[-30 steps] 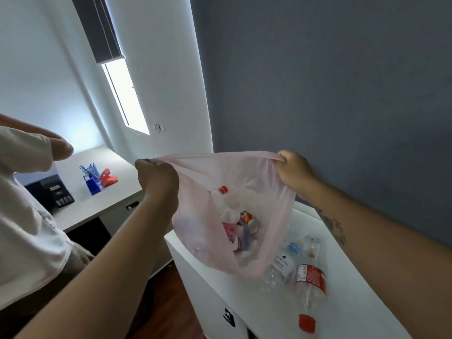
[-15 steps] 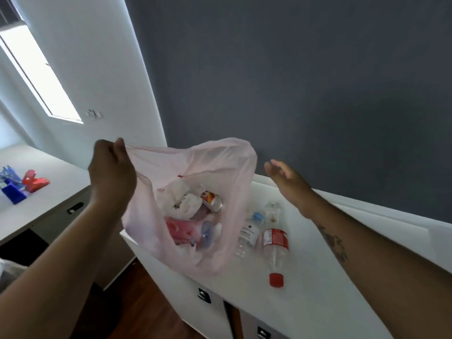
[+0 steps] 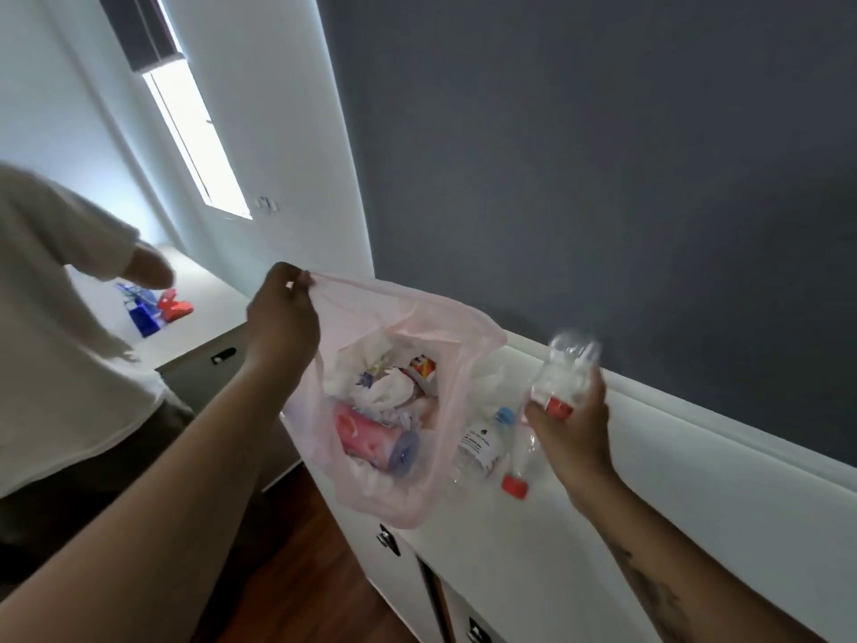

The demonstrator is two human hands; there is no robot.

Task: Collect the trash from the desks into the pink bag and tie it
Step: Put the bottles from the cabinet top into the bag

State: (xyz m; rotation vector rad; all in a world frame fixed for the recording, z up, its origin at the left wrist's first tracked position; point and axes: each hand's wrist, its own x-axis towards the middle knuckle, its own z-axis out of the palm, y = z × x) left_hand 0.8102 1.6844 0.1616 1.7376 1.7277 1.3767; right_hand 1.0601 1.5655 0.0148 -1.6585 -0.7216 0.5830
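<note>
My left hand (image 3: 281, 320) pinches the rim of the pink bag (image 3: 445, 345) and holds it up with its mouth open. Crumpled tissues, a can and a pink packet lie inside it. To the right of the bag, my right hand (image 3: 568, 422) grips a clear plastic bottle with a red label (image 3: 563, 371), lifted above the white desk (image 3: 533, 549), red cap pointing down. A second clear bottle with a white label and blue cap (image 3: 482, 445) lies on the desk beside the bag.
The desk runs along a dark grey wall and has drawers below its front edge. Another person in a light shirt (image 3: 60, 355) stands at the left by a second desk that carries a blue holder (image 3: 143, 317) and a red item (image 3: 174, 306). Wooden floor lies below.
My right hand let go of the bag rim, reached to the desk and picked up the red-label bottle. The left hand kept hold of the bag. The view swung back left.
</note>
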